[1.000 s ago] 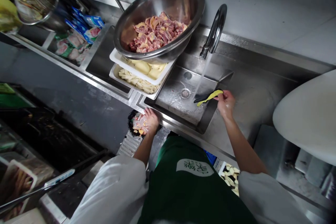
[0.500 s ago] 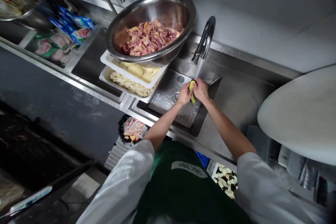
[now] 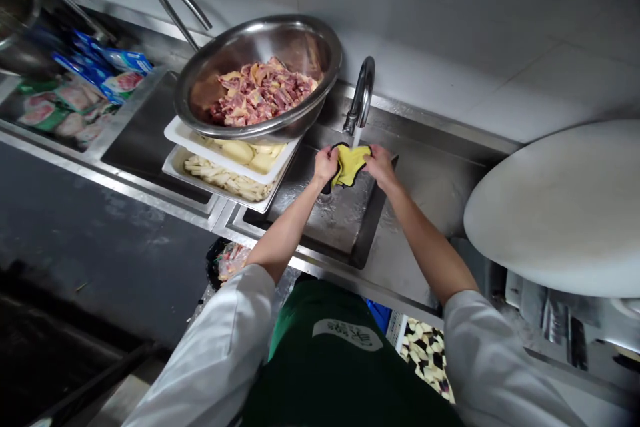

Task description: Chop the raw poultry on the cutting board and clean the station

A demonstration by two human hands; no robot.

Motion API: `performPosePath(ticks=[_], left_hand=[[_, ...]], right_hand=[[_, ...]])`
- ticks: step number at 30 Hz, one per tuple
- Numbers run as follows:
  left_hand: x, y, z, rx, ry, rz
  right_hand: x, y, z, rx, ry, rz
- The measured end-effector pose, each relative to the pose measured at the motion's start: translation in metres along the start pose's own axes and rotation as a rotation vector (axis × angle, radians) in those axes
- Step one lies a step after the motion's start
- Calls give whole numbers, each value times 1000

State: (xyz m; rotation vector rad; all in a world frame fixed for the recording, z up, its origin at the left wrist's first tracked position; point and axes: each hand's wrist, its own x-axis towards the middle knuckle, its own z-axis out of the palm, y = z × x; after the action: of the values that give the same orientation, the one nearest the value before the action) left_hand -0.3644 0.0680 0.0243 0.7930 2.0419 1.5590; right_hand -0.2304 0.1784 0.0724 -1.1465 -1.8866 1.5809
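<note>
A yellow cloth (image 3: 351, 163) with a dark edge is spread between my two hands under the tap. My left hand (image 3: 327, 165) grips its left side, and my right hand (image 3: 381, 165) pinches the right side. Water runs from the curved metal tap (image 3: 364, 90) just behind the cloth. Below lies the steel sink (image 3: 330, 223), its bottom wet. The ends of my fingers are partly hidden by the cloth.
Left of the sink, a steel bowl of cut raw meat (image 3: 265, 93) rests tilted on a white tray (image 3: 210, 152) and a metal tray of pale strips (image 3: 225, 177). A large round white board (image 3: 555, 207) stands at right. Packaged meat (image 3: 75, 103) lies in a far-left basin.
The cloth was bunched up between my close hands; now they are farther apart and it is opened out. The whole view has shifted somewhat.
</note>
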Motion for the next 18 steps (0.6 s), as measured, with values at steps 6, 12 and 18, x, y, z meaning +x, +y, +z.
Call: performPosePath(ticks=[6, 12, 18], left_hand=[[-11, 30, 10, 63, -307, 156], [-9, 3, -13, -41, -341, 250], [0, -22, 21, -262, -317, 103]], right_hand=[[0, -2, 30, 336, -41, 462], [4, 9, 40, 94, 78, 32], [-23, -16, 33, 65, 14, -357]])
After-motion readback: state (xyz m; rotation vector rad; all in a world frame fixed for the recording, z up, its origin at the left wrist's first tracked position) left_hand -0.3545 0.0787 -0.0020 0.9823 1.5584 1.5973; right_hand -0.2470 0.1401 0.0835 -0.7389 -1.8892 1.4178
